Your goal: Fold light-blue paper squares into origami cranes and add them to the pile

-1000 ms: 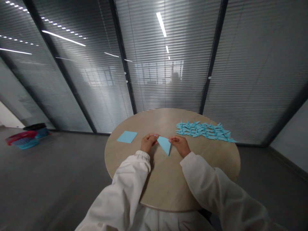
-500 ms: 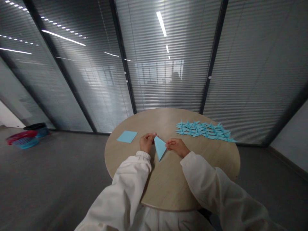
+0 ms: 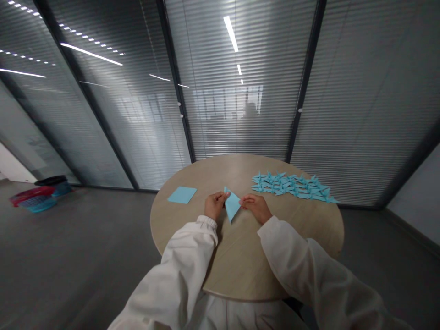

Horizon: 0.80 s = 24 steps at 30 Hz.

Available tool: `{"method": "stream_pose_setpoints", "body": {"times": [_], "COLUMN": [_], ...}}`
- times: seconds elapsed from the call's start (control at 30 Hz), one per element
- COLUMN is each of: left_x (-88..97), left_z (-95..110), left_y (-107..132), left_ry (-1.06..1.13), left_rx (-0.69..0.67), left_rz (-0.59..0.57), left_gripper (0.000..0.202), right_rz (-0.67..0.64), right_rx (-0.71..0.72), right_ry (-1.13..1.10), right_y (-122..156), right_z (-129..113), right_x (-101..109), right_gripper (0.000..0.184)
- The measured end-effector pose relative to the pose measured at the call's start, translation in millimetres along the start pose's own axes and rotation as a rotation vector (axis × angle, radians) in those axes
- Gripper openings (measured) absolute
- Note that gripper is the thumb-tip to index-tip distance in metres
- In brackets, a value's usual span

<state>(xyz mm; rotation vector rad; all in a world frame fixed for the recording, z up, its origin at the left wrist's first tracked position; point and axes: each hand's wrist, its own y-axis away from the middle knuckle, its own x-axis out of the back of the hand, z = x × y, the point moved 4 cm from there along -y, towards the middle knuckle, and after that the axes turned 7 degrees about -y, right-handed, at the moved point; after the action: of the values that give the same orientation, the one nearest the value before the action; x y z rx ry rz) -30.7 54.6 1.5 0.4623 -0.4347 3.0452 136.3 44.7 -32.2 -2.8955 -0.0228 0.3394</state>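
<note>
left grip and right grip pinch smooth, sharp-cornered folded blue paper.

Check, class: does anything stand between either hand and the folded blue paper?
Nothing visible does: the left hand and right hand both touch the folded blue paper. The blue paper square lies to the left, the origami cranes to the right.

Two hands, one folded paper, one square, many cranes, two bins, one table

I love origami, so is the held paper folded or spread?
Folded: between left hand and right hand, the blue paper narrows to a point.
</note>
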Motion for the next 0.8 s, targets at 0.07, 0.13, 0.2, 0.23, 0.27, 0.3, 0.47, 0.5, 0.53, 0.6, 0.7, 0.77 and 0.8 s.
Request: {"method": "stream_pose_setpoints", "body": {"times": [0.07, 0.13, 0.2, 0.23, 0.27, 0.3, 0.47, 0.5, 0.53, 0.6, 0.7, 0.77, 0.8], "left_x": [-3.7, -8.4, -11.1, -11.2, -10.6, -9.5, -6.8, -8.4, -10.5, -15.5, -18.5, -16.2, -14.9], "left_z": [-1, -2, -1, 0, 2, 3, 3, 1, -1, -4, -2, 2, 4], "left_y": [1, 3, 4, 5, 5, 6, 4, 4, 4, 5, 9, 10, 10], "left_ry": [0.01, -0.003, -0.045, -0.073, -0.104, -0.132, -0.18, -0.162, -0.141, -0.1, -0.084, -0.124, -0.145], "left_rx": [0.042, 0.068, 0.056, 0.036, 0.011, -0.017, -0.066, -0.052, -0.038, -0.024, -0.063, -0.109, -0.128], "left_rz": [-0.064, -0.145, -0.194, -0.197, -0.187, -0.167, -0.122, -0.151, -0.193, -0.291, -0.359, -0.317, -0.291], "left_gripper": [0.051, 0.053, 0.054, 0.054, 0.054, 0.053, 0.053, 0.053, 0.054, 0.057, 0.058, 0.057, 0.056], "right_rz": [0.018, 0.042, 0.06, 0.064, 0.068, 0.072, 0.093, 0.1, 0.109, 0.125, 0.135, 0.142, 0.148], "right_rx": [0.007, 0.007, 0.01, 0.012, 0.013, 0.012, 0.019, 0.026, 0.035, 0.055, 0.08, 0.096, 0.103], "right_ry": [0.002, -0.003, -0.015, -0.025, -0.039, -0.054, -0.086, -0.083, -0.079, -0.062, -0.03, -0.013, -0.007], "right_y": [-2, -4, -5, -5, -5, -4, -2, -2, -2, -2, -2, -1, -1], "right_z": [2, 4, 5, 4, 3, 2, -5, -6, -6, -7, -9, -11, -13], "right_x": [4, 8, 11, 11, 10, 9, 5, 6, 7, 9, 11, 10, 9], "right_gripper": [0.03, 0.032, 0.032, 0.032, 0.031, 0.031, 0.028, 0.028, 0.028, 0.027, 0.028, 0.027, 0.027]}}
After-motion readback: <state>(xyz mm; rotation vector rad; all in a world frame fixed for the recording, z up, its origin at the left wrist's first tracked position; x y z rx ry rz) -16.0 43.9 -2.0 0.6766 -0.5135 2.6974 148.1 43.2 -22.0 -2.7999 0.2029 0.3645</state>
